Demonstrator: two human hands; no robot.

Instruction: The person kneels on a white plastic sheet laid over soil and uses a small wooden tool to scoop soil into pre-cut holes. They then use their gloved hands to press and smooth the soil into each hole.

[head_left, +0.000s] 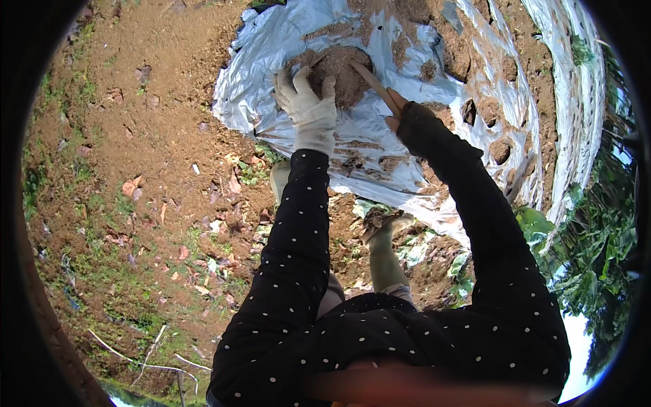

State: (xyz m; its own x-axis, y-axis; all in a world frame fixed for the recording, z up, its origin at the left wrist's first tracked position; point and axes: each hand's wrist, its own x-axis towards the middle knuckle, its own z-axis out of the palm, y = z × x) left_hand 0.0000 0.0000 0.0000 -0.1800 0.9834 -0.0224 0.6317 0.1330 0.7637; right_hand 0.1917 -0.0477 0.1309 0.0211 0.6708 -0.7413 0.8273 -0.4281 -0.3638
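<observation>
My left hand (pixel 305 108), in a whitish glove, reaches to the near left side of a mound of loose brown soil (pixel 342 71). Its fingers are spread, and the fingertips touch or hover at the soil's edge; I cannot tell which. In my right hand (pixel 401 117), a flat, light-brown wooden stick (pixel 371 81) slants up and left, its far end at the right side of the soil. A dark sleeve covers much of that hand, with the fingers closed around the stick. The soil lies on a crumpled silver plastic sheet (pixel 254 85).
The sheet has torn holes and soil patches, and stretches right. Another long strip of silver sheeting (pixel 576 102) curves along the far right. Dry leaves (pixel 132 185) litter the bare ground at left. Thin branches (pixel 152 366) lie lower left. Green plants (pixel 597 292) grow at right. My boots (pixel 386 258) stand just below the sheet.
</observation>
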